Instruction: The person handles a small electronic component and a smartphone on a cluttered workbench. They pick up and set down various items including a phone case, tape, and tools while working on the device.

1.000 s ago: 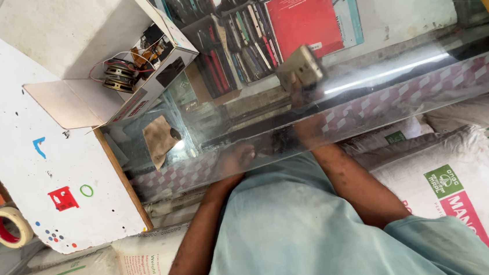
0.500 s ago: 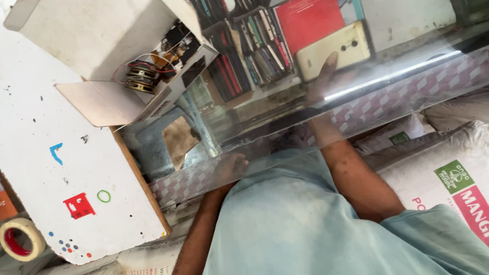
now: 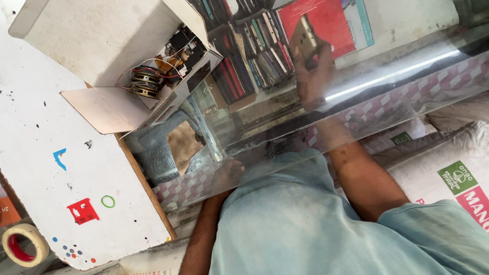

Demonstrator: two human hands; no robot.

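The right hand (image 3: 312, 77) reaches under the glass counter top (image 3: 402, 67), its fingers closed around a small flat rectangular device (image 3: 305, 39), tan or dull gold in colour, seen at an angle with one narrow edge turned up. It looks like a phone or a thin case; the glare on the glass keeps finer detail from showing. The device sits at the top of the hand, just in front of a red booklet (image 3: 325, 17) lying on the shelf beyond it.

The left hand (image 3: 227, 176) rests low against the near edge of the glass, blurred by the reflection, so whether it is open or closed cannot be told; nothing shows in it. Just left of it lies a brown scrap of paper (image 3: 184, 145). Farther out from the left hand stands an open white cardboard box (image 3: 103, 38) with round speaker parts and wires (image 3: 147, 84) inside. Between the hands, beyond them, cassettes or slim cases (image 3: 255, 49) stand in rows.
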